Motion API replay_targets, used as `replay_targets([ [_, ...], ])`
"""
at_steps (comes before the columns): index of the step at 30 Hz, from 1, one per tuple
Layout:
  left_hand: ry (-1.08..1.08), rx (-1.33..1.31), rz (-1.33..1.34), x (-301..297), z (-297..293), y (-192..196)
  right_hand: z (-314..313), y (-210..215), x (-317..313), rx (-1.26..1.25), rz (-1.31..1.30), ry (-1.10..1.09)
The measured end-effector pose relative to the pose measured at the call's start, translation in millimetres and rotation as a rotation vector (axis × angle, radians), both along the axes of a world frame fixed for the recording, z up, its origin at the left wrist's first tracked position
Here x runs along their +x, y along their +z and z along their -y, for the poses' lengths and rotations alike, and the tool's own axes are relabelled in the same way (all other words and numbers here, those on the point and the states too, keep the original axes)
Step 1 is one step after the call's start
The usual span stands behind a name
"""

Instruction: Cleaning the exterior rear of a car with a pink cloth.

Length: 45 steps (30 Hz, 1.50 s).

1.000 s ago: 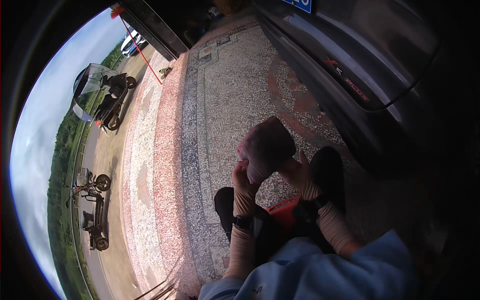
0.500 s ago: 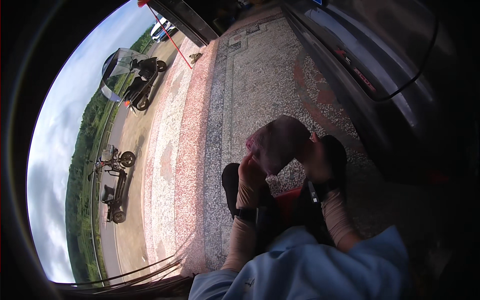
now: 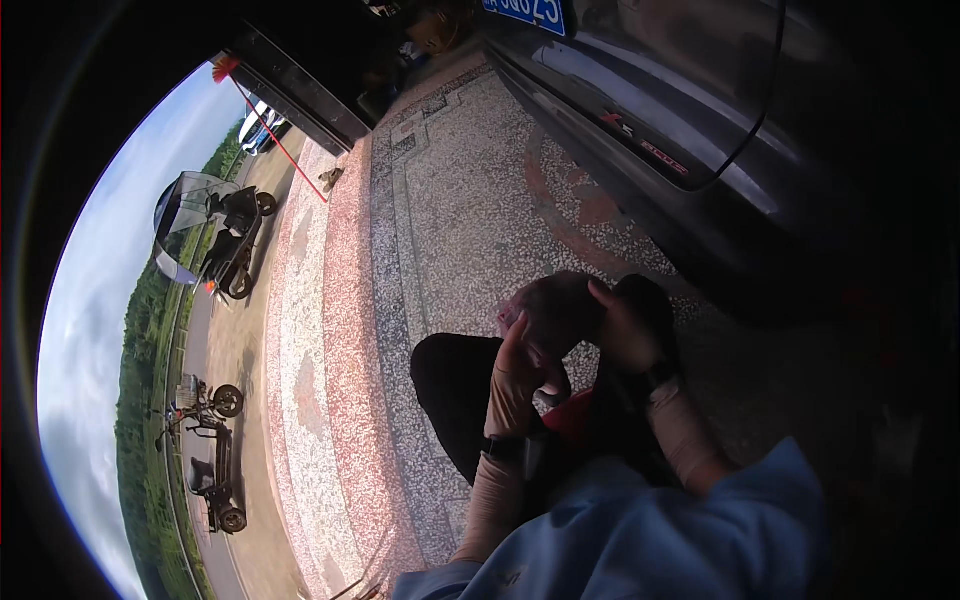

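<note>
Between my two hands, in front of my bent knees, is a dark maroon, cloth-like bundle (image 3: 558, 305) with a pinkish edge on its left side. Its exact kind is too dim to make out. My left hand (image 3: 517, 368) grips the bundle's lower left side, with the thumb pointing up along it. On the right side, my right hand (image 3: 630, 328) is closed on it too, its thumb lying over the top. The fingers behind and under the bundle are partly hidden. A red surface (image 3: 572, 418) shows between my legs, below the hands.
A dark car's rear bumper (image 3: 640, 150) stands close at the right. Speckled terrazzo floor (image 3: 460, 200) spreads ahead and left. Outside are a scooter with a windshield (image 3: 232, 240), a cargo tricycle (image 3: 215, 455) and a white car (image 3: 262, 125). A red-handled broom (image 3: 280, 148) leans by the doorway.
The whole view has shifted, bringing the car's plate into sight. The bundle looks more gathered and sits lower, closer to my knees. My right thumb now shows on top of it.
</note>
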State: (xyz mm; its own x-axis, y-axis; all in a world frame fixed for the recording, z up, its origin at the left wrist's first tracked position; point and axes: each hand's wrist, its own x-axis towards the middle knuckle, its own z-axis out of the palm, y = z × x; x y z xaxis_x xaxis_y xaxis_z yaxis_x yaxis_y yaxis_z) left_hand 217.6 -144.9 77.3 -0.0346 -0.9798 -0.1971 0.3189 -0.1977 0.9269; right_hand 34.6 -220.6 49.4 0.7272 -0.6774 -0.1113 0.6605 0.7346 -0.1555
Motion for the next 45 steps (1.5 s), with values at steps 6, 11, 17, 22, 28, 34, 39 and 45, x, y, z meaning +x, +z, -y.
replay_targets([
  [6,-0.179,0.041,0.255,0,-15,51,-7,32,-10,0.014,-0.092,-0.081],
  [11,-0.268,-0.216,0.430,14,5,52,7,-6,13,0.174,0.040,-0.031],
  [17,-0.229,-0.432,0.625,28,50,64,9,-24,7,-0.027,-0.208,-0.071],
  [22,-0.316,-0.616,0.688,23,124,61,3,-70,-12,-0.077,-0.351,-0.129],
  [28,-0.091,0.106,0.079,-10,307,-52,-24,-58,-13,-0.048,-0.803,-0.118],
  [34,0.106,-0.168,0.523,-88,352,-68,-23,-54,-19,-0.172,-1.025,-0.144],
  [39,0.191,-0.293,0.718,-119,355,-50,-19,-58,-13,-0.315,-1.015,-0.108],
  [45,0.040,-0.167,0.742,-152,340,-31,-11,-21,-12,-0.264,-1.207,-0.113],
])
